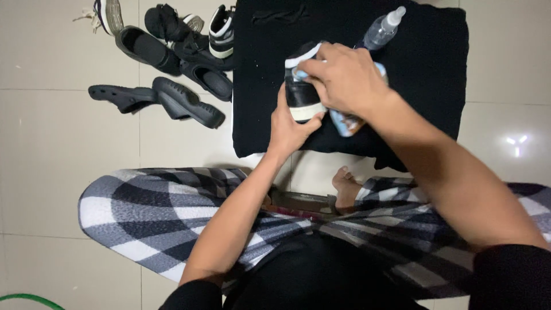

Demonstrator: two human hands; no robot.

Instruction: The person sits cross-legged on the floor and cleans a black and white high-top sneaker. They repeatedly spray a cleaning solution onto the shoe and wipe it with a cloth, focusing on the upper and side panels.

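Note:
My left hand (290, 127) grips a black shoe with a white sole (299, 92) from below, holding it above a black cloth (425, 63) spread on the floor. My right hand (347, 77) rests on top of the shoe, pressing a light blue patterned rag (346, 123) whose end hangs beneath the hand. A clear spray bottle (383, 28) lies on the cloth just beyond my right hand.
Several black shoes and sandals (172, 63) lie scattered on the pale tiled floor at the upper left. My checked trouser legs (155, 212) and a bare foot (346, 186) fill the foreground. A green hose (23, 298) curves at the bottom left corner.

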